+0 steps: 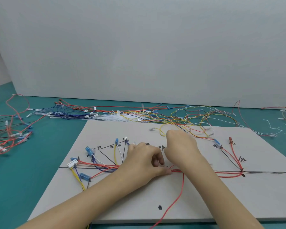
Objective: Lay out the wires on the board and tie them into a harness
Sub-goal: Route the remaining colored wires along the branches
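A bundle of red wires (205, 173) runs along the black horizontal line drawn across the grey board (221, 204), which lies flat on the teal table (40, 138). At the middle of the board the left hand (144, 162) pinches this bundle between thumb and curled fingers, right where the wires meet the line. The right hand (182, 146) sits just beyond it with its fingers curled down toward the board; what they grip, if anything, is hidden, so I cannot tell its hold. One loose red wire (175, 200) drops from the pinch point toward the near edge of the board and off it.

Left of the hands, red, blue, yellow and white wires fan out along drawn branch lines to blue terminals (89, 150) and a white connector (72, 163). At the right, red and black wires climb to a red terminal (230, 139).

Beyond the board lie a heap of unsorted wires (155, 113) and a pile of white cable ties (117, 116); another tangle of red wires (12, 134) lies at the table's left.
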The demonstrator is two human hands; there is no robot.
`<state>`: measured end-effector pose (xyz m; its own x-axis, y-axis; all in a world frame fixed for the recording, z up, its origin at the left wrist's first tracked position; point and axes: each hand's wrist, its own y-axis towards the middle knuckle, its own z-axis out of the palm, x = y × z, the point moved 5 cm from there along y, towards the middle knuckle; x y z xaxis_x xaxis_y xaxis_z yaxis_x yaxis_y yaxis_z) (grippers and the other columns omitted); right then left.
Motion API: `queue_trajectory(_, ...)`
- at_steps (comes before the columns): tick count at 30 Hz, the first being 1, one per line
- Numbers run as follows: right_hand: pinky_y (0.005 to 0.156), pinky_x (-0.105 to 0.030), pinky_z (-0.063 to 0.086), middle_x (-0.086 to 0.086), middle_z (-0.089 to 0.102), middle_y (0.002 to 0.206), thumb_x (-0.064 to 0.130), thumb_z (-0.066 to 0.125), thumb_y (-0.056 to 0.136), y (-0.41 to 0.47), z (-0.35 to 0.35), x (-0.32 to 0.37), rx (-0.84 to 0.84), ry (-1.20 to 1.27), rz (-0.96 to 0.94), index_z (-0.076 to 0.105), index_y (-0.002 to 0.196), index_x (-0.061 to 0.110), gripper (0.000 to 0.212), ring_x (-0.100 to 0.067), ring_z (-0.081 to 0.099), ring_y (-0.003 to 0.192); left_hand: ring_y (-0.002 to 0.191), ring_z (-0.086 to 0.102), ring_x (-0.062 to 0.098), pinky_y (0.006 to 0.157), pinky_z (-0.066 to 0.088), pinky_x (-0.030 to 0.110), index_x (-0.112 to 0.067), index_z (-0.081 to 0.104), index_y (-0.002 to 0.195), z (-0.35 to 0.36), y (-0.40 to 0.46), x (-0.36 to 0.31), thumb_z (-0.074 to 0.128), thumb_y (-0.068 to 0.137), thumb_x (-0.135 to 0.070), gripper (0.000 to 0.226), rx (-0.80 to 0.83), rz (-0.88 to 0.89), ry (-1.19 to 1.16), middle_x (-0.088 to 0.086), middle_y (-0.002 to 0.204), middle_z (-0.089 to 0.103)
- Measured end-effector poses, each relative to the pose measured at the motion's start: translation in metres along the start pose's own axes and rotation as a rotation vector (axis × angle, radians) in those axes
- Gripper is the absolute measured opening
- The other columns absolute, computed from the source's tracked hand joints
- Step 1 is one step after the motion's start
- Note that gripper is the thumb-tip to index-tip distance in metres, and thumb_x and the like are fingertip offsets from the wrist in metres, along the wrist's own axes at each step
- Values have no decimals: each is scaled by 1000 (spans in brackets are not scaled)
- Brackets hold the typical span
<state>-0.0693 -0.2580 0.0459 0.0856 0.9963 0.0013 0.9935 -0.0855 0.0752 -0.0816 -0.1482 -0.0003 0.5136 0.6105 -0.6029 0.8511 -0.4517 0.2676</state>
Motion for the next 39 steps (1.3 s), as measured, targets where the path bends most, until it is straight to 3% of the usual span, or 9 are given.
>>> queue_trajectory(4,73,-29,33,-8,57,122,12,56,88,-9,0,10,35,-46,-34,49,122,10,35,-27,54,116,88,46,-10,77,19,15,-35,57,66,-7,-4,2,75,63,-63,33,15,-6,7,-16,67,62)
queue_trajectory(7,74,-28,33,-7,58,122,14,56,88,-15,0,15,58,-75,-54,52,120,11,32,-26,53,117,83,51,1,79,26,25,-39,50,64,-12,-5,-2,69,79,-47,26,85,14,12,-12,76,66)
queue_trajectory(11,74,-27,33,-6,60,120,16,55,89,-21,-1,22,64,-78,-86,55,116,13,28,-26,56,115,90,40,10,84,26,31,-39,42,72,-17,-7,-7,51,92,-29,24,76,40,216,-12,87,61)
queue_trajectory(16,73,-29,33,-7,57,123,12,51,90,-28,-3,33,53,-58,-134,53,119,12,28,-27,55,116,86,36,12,80,25,32,-37,36,64,-29,-3,1,46,92,-24,32,9,-28,277,-16,70,46)
queue_trajectory(20,73,-30,32,-7,56,122,10,53,90,-34,-1,37,55,-38,-151,51,120,12,30,-27,56,115,87,41,9,77,25,30,-38,49,72,-37,1,9,51,91,-23,24,-9,-62,218,-19,72,51)
queue_trajectory(26,64,-28,30,-4,59,118,8,51,90,-49,2,45,2,-38,-210,49,124,11,34,-25,59,110,96,53,9,92,41,38,-32,73,88,-46,5,11,60,89,-17,20,-51,6,-17,-16,88,67)
queue_trajectory(34,72,-29,29,-6,60,121,8,51,91,-60,3,49,19,-33,-249,52,122,11,31,-26,59,113,96,45,-3,87,37,28,-30,74,99,-36,3,5,52,86,-2,38,107,125,-45,-20,94,64)
queue_trajectory(37,55,-23,23,-5,62,117,8,54,89,-66,4,51,70,-2,-268,56,99,13,12,-26,61,110,108,44,9,97,36,34,-25,71,107,-26,-1,-1,48,83,1,43,169,206,53,-19,109,65)
queue_trajectory(39,51,-25,21,-6,62,119,9,55,89,-67,4,52,107,-3,-283,58,100,12,12,-27,60,111,108,46,11,97,37,34,-20,70,108,-19,-2,-2,47,81,3,42,206,209,43,-14,109,66)
